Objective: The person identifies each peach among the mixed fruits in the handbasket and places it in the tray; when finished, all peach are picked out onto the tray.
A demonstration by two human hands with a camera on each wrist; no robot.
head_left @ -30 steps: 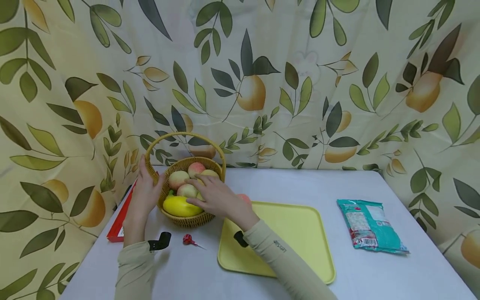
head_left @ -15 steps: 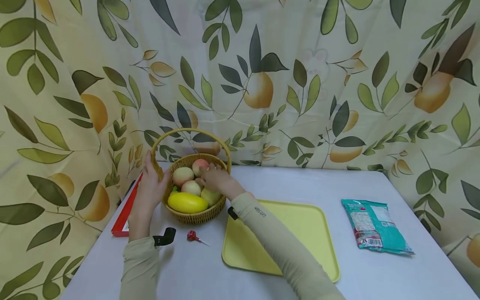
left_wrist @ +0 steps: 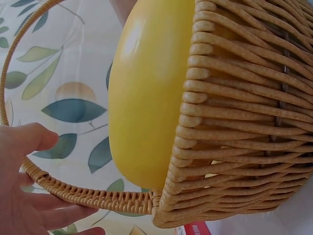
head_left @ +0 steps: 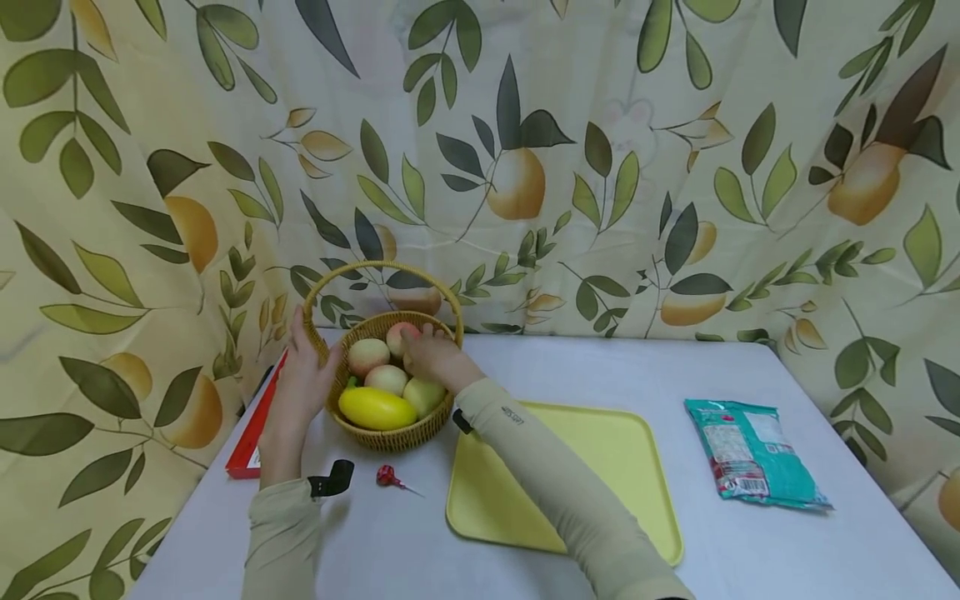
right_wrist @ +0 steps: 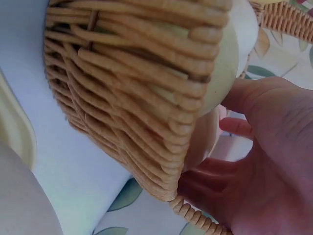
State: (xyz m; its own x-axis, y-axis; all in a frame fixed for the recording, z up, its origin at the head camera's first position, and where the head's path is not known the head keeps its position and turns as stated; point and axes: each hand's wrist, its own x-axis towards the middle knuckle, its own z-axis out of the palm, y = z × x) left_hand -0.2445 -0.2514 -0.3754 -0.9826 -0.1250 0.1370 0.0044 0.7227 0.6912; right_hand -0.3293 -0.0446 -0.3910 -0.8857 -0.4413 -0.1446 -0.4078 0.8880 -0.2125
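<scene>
A wicker basket (head_left: 397,435) with a hooped handle holds several peaches (head_left: 367,357), a pale green round fruit (head_left: 423,397) and a long yellow fruit with a green stem end (head_left: 377,408). My left hand (head_left: 302,375) rests at the left side of the handle; in the left wrist view its fingers (left_wrist: 54,208) lie loosely behind the handle, thumb apart. My right hand (head_left: 438,358) reaches over the basket's right rim. In the right wrist view its fingers curl round a peach (right_wrist: 201,139) inside the rim, partly hidden by the wicker.
A yellow tray (head_left: 566,533) lies right of the basket, under my right forearm. A red lollipop (head_left: 386,476) lies in front of the basket. At the left edge is a red box (head_left: 247,454); a turquoise snack bag (head_left: 757,454) lies at the right. A patterned cloth hangs behind.
My right hand has moved from over the front of the basket back to its right rear side, and its fingers have curled in. The left hand stays at the handle; the view has shifted slightly.
</scene>
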